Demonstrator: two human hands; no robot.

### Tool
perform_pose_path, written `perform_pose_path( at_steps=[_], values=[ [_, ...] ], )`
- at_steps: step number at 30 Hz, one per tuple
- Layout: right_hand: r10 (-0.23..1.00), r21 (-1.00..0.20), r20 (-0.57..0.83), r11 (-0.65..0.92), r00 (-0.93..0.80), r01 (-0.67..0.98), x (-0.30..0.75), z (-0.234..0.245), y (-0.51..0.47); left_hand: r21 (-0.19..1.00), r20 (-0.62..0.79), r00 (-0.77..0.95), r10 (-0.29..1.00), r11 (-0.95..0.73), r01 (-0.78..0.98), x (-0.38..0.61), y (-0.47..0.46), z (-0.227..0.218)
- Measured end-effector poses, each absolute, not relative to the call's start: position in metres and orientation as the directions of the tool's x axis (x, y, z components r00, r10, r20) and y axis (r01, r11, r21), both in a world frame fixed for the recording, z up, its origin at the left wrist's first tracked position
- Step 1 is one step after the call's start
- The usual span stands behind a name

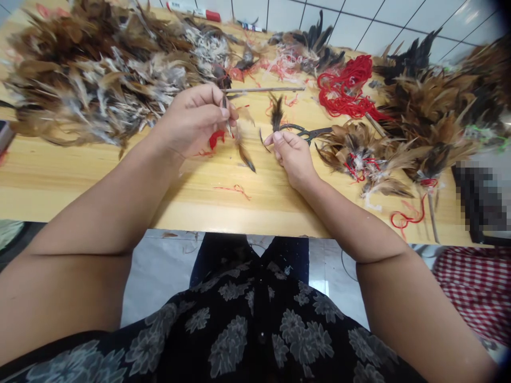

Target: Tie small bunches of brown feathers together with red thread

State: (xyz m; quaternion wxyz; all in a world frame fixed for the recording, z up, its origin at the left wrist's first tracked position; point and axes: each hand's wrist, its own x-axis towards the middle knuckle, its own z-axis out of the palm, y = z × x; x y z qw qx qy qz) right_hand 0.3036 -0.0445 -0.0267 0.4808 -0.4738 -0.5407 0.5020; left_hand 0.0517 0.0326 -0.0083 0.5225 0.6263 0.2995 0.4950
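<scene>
My left hand (202, 114) is closed in a pinch on feathers; one dark-tipped feather (245, 156) hangs below its fingers. A thin stick (267, 90) stretches right from behind these fingers; whether they touch it I cannot tell. Between thumb and forefinger, my right hand (290, 154) grips a small dark brown feather (276, 113) that points up. Scissors (315, 133) with dark handles lie just beyond the right hand. Close to the left hand's fingers is a bit of red cord (216, 139).
Brown and white feathers are heaped at the left (99, 80). More feather bundles (423, 106) fill the right, beside a red cord tangle (347, 85). A red marker (194, 10) lies at the back. The table's front edge (239, 226) runs before my body.
</scene>
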Motion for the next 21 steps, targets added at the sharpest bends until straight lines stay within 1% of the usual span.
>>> perform_pose_path(
  at_steps=[4, 9, 14, 18, 21],
  values=[
    [0.998, -1.000, -0.004, -0.005, -0.064, -0.015, 0.302, -0.021, -0.044, 0.959, 0.268, 0.469, 0.842, -0.281, -0.045, 0.053, 0.029, -0.011],
    [0.998, -1.000, -0.021, -0.020, -0.055, 0.014, 0.300, -0.020, -0.044, 0.948, 0.304, 0.491, 0.816, -0.312, -0.068, 0.055, 0.035, -0.025],
    [0.999, -0.999, -0.003, -0.002, -0.040, 0.037, 0.301, -0.022, -0.044, 0.960, 0.271, 0.550, 0.790, -0.263, -0.095, 0.049, 0.034, -0.014],
    [0.997, -0.998, 0.012, 0.016, -0.075, 0.060, 0.301, -0.026, -0.043, 0.963, 0.244, 0.591, 0.769, -0.263, -0.055, 0.048, 0.031, -0.005],
    [0.994, -0.997, 0.014, 0.022, -0.105, 0.075, 0.300, -0.028, -0.040, 0.968, 0.211, 0.623, 0.753, -0.248, -0.029, 0.049, 0.037, -0.009]
  ],
)
